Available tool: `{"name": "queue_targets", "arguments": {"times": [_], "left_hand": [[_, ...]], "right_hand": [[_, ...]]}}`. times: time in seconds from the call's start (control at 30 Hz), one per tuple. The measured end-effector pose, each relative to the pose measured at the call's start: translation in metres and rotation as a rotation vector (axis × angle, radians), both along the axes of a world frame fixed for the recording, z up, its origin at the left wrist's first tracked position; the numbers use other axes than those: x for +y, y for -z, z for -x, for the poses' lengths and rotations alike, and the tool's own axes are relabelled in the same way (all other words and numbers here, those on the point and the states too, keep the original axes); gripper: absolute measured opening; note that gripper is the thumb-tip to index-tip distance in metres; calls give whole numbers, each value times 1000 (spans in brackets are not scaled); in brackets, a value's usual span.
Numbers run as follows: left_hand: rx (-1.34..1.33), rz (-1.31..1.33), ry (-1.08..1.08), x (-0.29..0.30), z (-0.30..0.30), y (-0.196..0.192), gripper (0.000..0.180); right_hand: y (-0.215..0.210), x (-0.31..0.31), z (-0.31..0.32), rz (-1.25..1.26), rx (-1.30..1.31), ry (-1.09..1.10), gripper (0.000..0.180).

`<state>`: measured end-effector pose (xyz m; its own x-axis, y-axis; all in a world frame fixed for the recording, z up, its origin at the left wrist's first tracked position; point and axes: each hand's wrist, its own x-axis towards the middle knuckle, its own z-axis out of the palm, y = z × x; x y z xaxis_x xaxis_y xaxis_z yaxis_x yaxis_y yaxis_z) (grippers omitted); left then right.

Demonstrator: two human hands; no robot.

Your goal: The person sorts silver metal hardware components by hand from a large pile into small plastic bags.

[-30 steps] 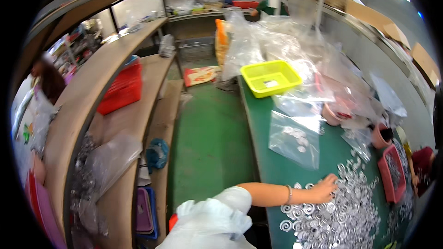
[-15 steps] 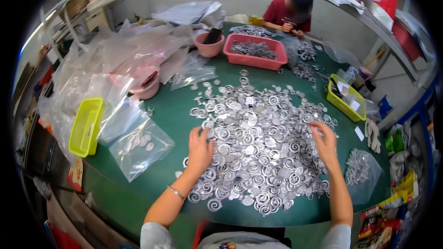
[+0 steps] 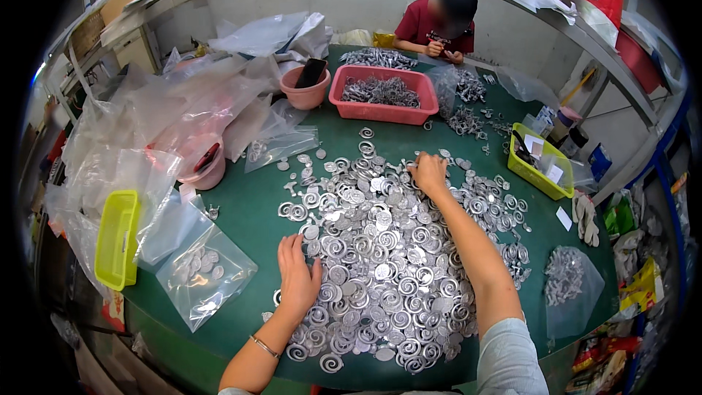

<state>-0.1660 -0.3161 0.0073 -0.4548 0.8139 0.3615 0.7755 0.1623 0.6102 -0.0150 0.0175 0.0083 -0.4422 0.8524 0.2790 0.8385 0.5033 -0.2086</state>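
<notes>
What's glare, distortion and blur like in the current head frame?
Head view: fisheye bends the edge of the green table, corners go black; head view: white glare streaks the clear bag; head view: metal pieces look mostly crisp, with bright highlights.

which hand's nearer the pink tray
Right. The right hand is at the far side of the pile, short of the pink tray; the left hand is farther, at the pile's left.
</notes>
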Motion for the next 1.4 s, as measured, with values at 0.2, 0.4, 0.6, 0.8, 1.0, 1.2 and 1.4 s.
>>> {"name": "queue_targets", "arguments": {"times": [0.2,0.4,0.6,0.8,1.0,1.2,1.4], "left_hand": [[14,20,7,7,-2,0,54],[57,31,-4,1,4,2,50],[44,25,22,5,0,0,45],[36,38,7,0,3,0,44],[18,53,7,5,-3,-3,42],[10,54,3,4,-1,-3,41],[28,62,-4,3,0,-2,41]], "right_hand": [[3,27,-1,25,677,-113,33],[-9,17,25,-3,-77,-81,18],[22,33,27,27,49,-57,16],[12,14,32,103,141,-302,23],[9,33,25,404,276,-380,19],[11,22,33,117,218,-489,20],[6,17,36,249,88,-329,22]]}}
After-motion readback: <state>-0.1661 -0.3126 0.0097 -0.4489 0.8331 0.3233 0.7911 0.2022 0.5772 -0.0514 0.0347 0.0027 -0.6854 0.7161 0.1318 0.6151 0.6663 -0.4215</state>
